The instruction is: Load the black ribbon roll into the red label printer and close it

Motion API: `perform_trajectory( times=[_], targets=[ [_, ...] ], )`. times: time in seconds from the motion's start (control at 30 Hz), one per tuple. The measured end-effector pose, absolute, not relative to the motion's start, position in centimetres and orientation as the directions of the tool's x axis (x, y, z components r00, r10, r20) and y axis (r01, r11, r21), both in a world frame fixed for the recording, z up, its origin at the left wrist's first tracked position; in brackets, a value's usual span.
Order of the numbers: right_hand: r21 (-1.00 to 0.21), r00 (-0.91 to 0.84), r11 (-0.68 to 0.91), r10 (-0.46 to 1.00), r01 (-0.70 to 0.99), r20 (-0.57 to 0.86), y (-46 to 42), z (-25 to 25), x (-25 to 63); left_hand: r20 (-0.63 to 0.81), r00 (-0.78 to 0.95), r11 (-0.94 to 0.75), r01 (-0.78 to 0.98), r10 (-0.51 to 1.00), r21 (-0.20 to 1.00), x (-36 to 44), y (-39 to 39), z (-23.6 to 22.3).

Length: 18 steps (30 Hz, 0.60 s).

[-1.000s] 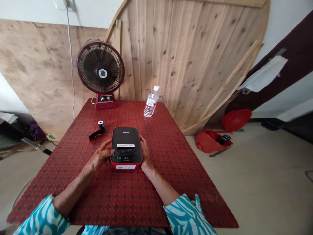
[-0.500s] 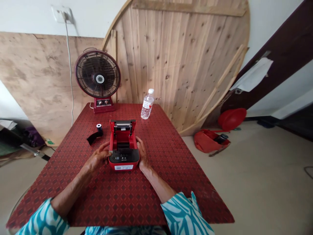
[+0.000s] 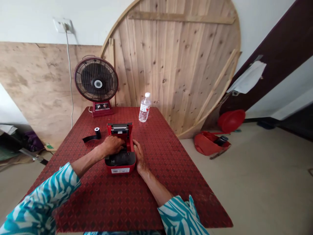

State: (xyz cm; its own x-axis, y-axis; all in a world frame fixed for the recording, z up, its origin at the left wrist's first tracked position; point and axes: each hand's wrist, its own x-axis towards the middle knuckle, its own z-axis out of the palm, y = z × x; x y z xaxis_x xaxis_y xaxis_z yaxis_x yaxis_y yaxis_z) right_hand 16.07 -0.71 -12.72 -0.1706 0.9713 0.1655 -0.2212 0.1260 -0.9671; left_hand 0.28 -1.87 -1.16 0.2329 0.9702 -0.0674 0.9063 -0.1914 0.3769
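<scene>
A red and black label printer (image 3: 121,160) stands on the table with its lid raised toward the back. My left hand (image 3: 113,144) reaches over its left wall, fingers curled down into the open compartment. The fingertips are hidden, and what they grip there I cannot make out. Against the printer's right side lies my right hand (image 3: 139,158), holding it with the thumb side toward the case. Left of the printer, a small black ribbon roll (image 3: 97,133) with a white core stands on end, its loose strip (image 3: 90,138) trailing left.
A clear water bottle (image 3: 144,109) and a dark red fan (image 3: 97,85) stand at the back of the red patterned table (image 3: 166,169). Behind leans a large round wooden board (image 3: 171,65). On the floor at right are a red bag (image 3: 205,143) and a red basin (image 3: 231,120).
My left hand has moved from the printer's front left edge up and into its open compartment. My right hand stays at the printer's right side. The view has shifted slightly.
</scene>
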Motion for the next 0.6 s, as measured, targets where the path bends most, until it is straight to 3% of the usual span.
perform_trajectory(
  times=[0.33, 0.5, 0.6],
  targets=[
    [-0.962, -0.187, 0.122, 0.968, -0.243, 0.17, -0.6, -12.8, 16.1, -0.115, 0.299, -0.237, 0.896, 0.947, 0.375, 0.2, -1.9, -0.4],
    [-0.962, -0.204, 0.136, 0.961, -0.238, 0.187, -0.5, -13.0, 16.1, 0.137, 0.32, -0.337, 0.732, 0.937, 0.592, -1.9, -4.5, 3.4],
    [-0.963, -0.182, 0.123, 0.969, -0.239, 0.169, -0.6, -13.0, 16.2, 0.287, 0.038, -0.228, 0.713, 0.957, 0.664, -5.4, -5.1, 6.5]
  ],
)
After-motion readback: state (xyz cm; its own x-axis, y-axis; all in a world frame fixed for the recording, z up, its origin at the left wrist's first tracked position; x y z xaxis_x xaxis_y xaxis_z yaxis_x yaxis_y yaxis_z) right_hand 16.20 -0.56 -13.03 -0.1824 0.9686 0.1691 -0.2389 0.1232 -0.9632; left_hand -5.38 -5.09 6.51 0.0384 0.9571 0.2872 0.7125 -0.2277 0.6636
